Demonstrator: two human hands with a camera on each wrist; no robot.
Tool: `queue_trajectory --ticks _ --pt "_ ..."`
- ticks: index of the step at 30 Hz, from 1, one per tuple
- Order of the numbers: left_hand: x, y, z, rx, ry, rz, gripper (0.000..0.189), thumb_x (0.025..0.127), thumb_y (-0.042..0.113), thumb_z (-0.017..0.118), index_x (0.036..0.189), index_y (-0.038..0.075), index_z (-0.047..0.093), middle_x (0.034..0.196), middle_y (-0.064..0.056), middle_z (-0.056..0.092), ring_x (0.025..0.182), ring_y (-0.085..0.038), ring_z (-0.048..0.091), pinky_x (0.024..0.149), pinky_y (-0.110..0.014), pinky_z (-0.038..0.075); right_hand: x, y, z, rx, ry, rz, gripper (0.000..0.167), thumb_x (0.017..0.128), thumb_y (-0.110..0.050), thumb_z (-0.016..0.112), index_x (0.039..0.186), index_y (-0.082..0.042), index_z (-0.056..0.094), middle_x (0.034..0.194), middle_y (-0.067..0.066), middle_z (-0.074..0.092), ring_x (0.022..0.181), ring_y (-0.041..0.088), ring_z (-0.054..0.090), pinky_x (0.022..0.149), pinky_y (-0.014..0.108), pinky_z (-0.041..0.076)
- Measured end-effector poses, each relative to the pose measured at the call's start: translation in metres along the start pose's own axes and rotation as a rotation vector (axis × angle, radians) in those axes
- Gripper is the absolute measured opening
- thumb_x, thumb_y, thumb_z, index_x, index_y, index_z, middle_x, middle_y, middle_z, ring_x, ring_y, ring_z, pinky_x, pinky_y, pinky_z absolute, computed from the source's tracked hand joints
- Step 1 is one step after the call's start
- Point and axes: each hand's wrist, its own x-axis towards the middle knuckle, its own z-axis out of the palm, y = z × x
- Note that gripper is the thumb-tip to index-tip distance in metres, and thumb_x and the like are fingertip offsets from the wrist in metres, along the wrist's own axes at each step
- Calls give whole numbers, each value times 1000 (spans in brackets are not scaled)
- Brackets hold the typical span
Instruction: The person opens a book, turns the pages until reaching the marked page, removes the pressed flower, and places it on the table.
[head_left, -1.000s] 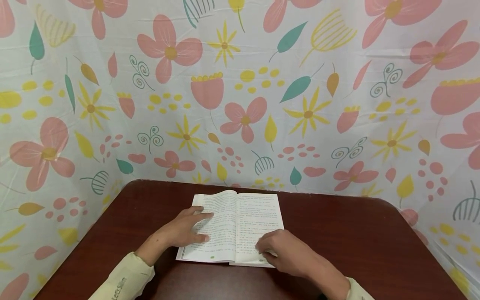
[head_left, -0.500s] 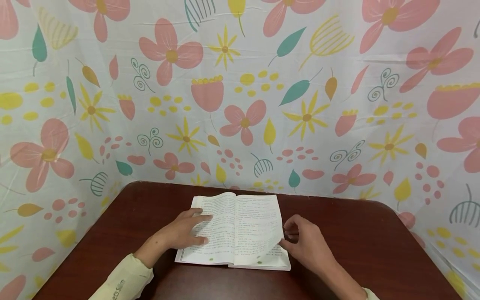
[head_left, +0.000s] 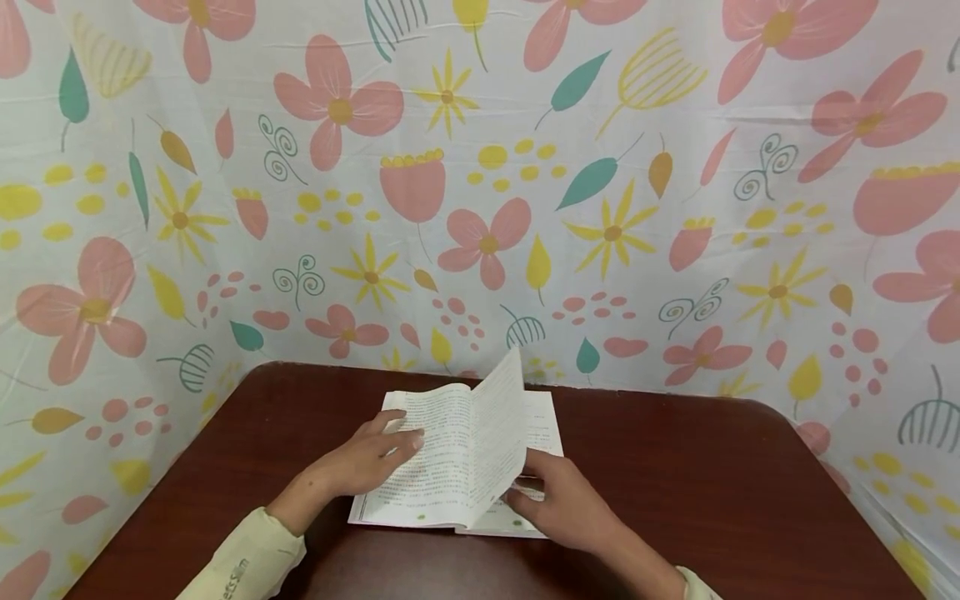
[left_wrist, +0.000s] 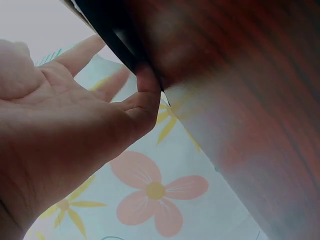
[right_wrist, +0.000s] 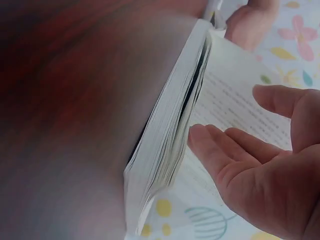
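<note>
An open book (head_left: 427,492) with printed pages lies on the table. One leaf (head_left: 498,433) stands up from its right side, curving toward the left. My left hand (head_left: 367,458) rests on the left page, fingers spread over the text; the left wrist view shows its fingers at the dark edge of the book. My right hand (head_left: 566,504) is at the raised leaf, fingers behind it and thumb apart. Seen from the right wrist, the right hand (right_wrist: 265,165) has nearly straight fingers against the page, beside the thick page block (right_wrist: 167,115).
The dark reddish-brown table (head_left: 675,467) has rounded far corners and extends on both sides of the book. Behind and beside it hangs a white cloth (head_left: 480,333) printed with flowers and leaves.
The right hand went from the lower right page to the book's right edge, then back left with a leaf lifted upright. The left hand stays on the left page, its fingers slightly closer together.
</note>
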Motion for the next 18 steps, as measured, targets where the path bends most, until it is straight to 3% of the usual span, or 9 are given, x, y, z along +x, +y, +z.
queue_trajectory --ticks 4,8,14,18 --pt "3 1 0 -122 49 -49 70 113 60 28 151 11 60 165 -12 41 157 -37 28 124 -60 25 7 -6 9 -56 -21 -11 37 98 -10 75 135 -11 69 132 -2 72 125 15 66 103 41 56" --pt "5 1 -1 -204 121 -99 85 110 69 20 156 5 53 161 -11 49 153 -33 38 123 -55 29 10 -10 17 -108 -41 -7 49 97 -10 76 144 -6 63 141 5 67 130 24 64 104 45 55" --pt "6 -1 -6 -285 188 -176 98 103 79 9 161 9 46 148 -8 64 153 -35 40 120 -59 32 14 -14 24 -167 -72 -10 60 97 -13 77 152 -6 56 152 9 60 133 31 62 104 47 55" --pt "6 -3 -9 -304 203 -169 96 105 77 7 166 9 37 154 -13 58 154 -37 38 122 -60 29 17 -18 28 -224 -85 -19 60 95 -13 78 151 -6 58 151 6 61 135 27 60 108 46 51"
